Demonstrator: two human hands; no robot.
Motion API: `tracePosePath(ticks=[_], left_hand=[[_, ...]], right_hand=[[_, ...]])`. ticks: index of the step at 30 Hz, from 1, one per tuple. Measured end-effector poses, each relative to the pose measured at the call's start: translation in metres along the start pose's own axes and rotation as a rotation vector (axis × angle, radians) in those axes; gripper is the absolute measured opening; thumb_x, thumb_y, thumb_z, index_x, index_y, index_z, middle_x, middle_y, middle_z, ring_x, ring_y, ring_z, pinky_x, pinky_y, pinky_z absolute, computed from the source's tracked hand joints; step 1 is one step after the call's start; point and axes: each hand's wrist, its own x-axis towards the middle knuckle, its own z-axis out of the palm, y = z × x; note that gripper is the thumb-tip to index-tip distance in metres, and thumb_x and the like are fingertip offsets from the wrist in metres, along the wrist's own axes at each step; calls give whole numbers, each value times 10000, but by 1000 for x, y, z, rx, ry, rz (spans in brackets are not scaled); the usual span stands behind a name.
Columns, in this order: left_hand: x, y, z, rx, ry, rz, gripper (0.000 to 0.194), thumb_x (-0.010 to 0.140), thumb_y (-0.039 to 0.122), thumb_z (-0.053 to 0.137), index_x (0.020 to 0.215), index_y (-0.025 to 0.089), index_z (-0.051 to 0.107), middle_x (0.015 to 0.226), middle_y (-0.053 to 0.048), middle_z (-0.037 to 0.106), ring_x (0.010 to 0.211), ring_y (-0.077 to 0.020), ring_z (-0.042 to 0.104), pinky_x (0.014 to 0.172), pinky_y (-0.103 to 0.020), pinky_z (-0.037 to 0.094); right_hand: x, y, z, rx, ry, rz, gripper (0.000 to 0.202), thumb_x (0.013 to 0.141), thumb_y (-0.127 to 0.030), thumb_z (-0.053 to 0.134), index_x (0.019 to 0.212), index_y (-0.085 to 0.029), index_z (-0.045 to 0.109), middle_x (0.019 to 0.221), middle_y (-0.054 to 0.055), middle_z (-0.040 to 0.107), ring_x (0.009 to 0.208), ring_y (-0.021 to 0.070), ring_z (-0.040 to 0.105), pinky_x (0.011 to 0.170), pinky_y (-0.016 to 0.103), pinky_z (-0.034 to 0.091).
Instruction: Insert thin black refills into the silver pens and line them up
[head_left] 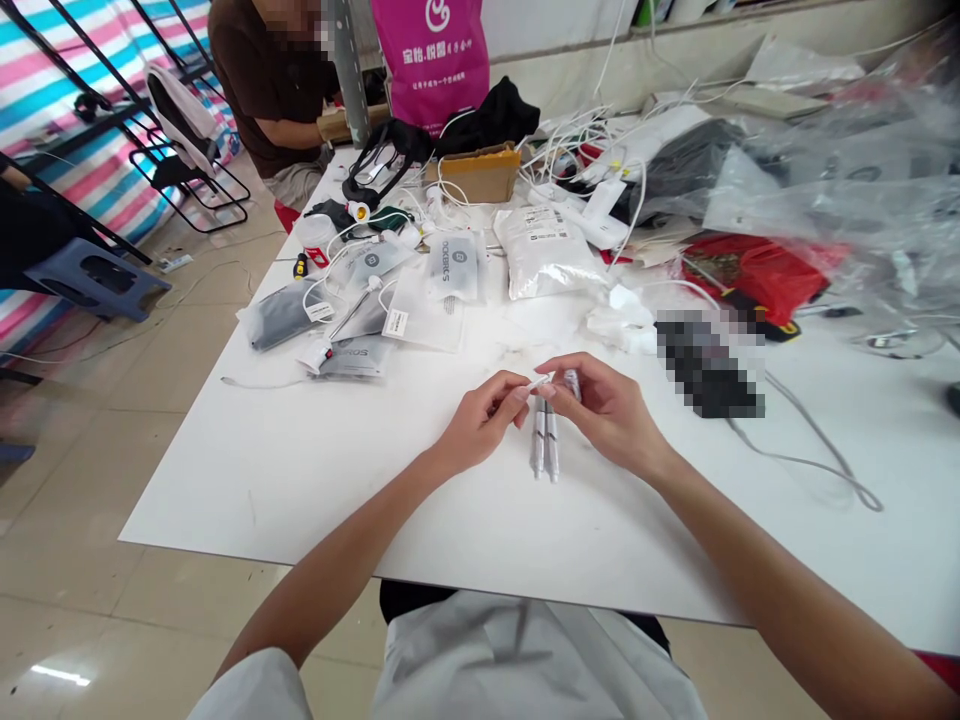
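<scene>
Above the white table (315,480), my left hand (480,418) pinches one end of a small white pen-like piece (538,382) between thumb and fingers. My right hand (607,412) has its thumb and forefinger closed on the other end. A silvery, rounded piece (574,383) shows by the right hand's fingers; whether it is gripped there I cannot tell. Just below the hands, two slim white-and-silver pens (546,445) lie side by side on the table, their upper ends partly covered by the fingers.
Grey packets (452,265), a plump white bag (547,250) and tangled white cables (577,150) crowd the back. On the right are a blurred dark object (705,365) with a cord and clear plastic sheeting (825,180). A person (262,90) sits beyond the far left corner.
</scene>
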Motion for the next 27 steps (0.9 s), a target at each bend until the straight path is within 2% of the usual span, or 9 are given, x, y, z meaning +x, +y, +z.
tracePosePath(ticks=[4, 6, 10, 13, 20, 24, 27], left_hand=[[0, 0, 0, 19, -40, 11, 365, 1110, 546, 506, 1125, 199, 618, 775, 9, 608, 672, -117, 471, 664, -292, 362], [-1, 1, 1, 26, -55, 6, 374, 1115, 550, 488, 1135, 200, 619, 782, 6, 611, 673, -121, 468, 668, -297, 363], [-1, 4, 1, 19, -39, -15, 396, 1115, 571, 467, 1152, 206, 615, 790, -3, 610, 693, -134, 485, 659, -299, 361], [-1, 6, 0, -6, -8, -35, 421, 1104, 607, 465, 1141, 208, 595, 767, 0, 600, 678, -135, 459, 650, -299, 355], [0, 5, -1, -37, 10, -37, 416, 1095, 640, 454, 1101, 228, 515, 747, 23, 590, 616, -117, 387, 627, -287, 341], [1, 4, 0, -61, 1, -23, 416, 1088, 653, 458, 1097, 237, 469, 742, 34, 590, 590, -109, 347, 610, -283, 332], [1, 3, 0, -48, -13, -27, 390, 1094, 625, 474, 1099, 235, 475, 750, 30, 592, 607, -111, 363, 611, -283, 327]], right_hand=[[-1, 5, 2, -22, 30, -23, 270, 961, -554, 760, 1016, -290, 735, 834, 5, 687, 712, 166, 587, 620, 328, 504], [1, 8, 1, 29, 48, -30, 251, 959, -533, 769, 1020, -293, 728, 831, 1, 677, 702, 167, 593, 621, 332, 508], [8, 7, -3, 235, 166, -47, 219, 966, -501, 767, 996, -299, 685, 670, -50, 463, 554, 134, 441, 534, 310, 423], [14, 0, -9, 392, 221, -4, 237, 952, -487, 774, 918, -305, 625, 649, -63, 324, 520, 124, 324, 493, 293, 349], [19, -10, -18, 591, 162, 188, 297, 949, -451, 712, 836, -278, 498, 742, -47, 257, 551, 127, 138, 435, 291, 288], [20, -7, -17, 631, 149, 243, 297, 969, -462, 683, 844, -276, 489, 745, -52, 251, 563, 134, 110, 451, 292, 288], [19, -5, -16, 599, 134, 225, 328, 960, -482, 695, 829, -275, 478, 739, -52, 285, 551, 133, 120, 464, 302, 279]])
